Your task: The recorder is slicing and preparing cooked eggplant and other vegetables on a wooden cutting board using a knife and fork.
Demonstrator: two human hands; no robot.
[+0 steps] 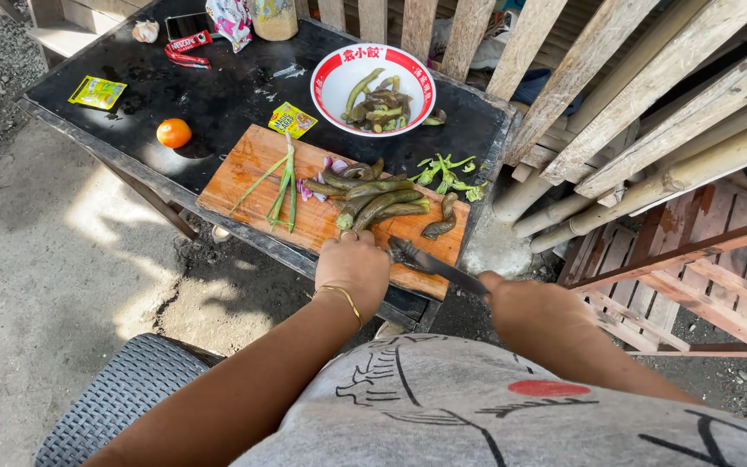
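The green pepper (401, 252) lies at the near edge of the wooden cutting board (252, 173), pinned by the left hand (354, 268) to stay steady. The right hand (536, 313) is closed around the knife (439, 267), whose blade meets it. Farther, more peppers (382, 201) wait, and the red-rimmed bowl (330, 76) holds finished ones.

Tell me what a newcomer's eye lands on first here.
The hands at the near edge of the wooden cutting board: the left hand presses down on a green chili pepper, the right hand grips a knife that cuts it. Behind them lies a pile of green chilies, and farther back a red-rimmed bowl holds more. An orange tomato sits alone on the black table.
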